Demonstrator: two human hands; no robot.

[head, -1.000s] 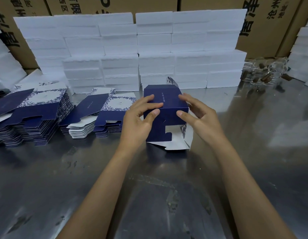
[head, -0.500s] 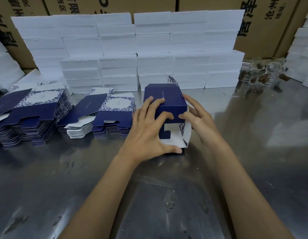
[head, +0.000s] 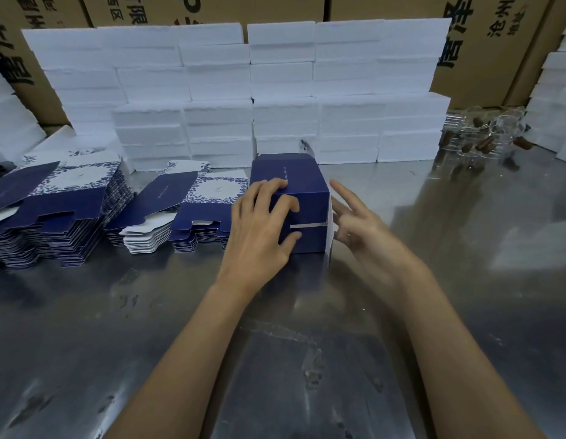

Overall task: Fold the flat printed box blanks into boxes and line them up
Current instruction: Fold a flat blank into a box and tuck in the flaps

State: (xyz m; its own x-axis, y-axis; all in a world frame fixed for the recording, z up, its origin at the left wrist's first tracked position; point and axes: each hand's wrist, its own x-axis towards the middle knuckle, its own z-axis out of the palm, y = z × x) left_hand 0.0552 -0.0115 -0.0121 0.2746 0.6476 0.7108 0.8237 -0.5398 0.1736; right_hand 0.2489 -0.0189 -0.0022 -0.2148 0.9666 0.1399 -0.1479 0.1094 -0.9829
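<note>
Left hand (head: 259, 229) clamps over the near face of the navy blue printed cardboard box (head: 294, 201) on the steel table (head: 148, 327), fingers curled across its top edge. The white end flap you were tucking half a second ago is now shut (only a pale slit shows). Your right hand (head: 361, 226) has let go, fingers spread, beside it. Next: line it up.

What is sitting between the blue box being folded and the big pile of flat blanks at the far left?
In the head view, a second, lower stack of flat blanks lies between the blue box and the tall far-left stack.
</note>
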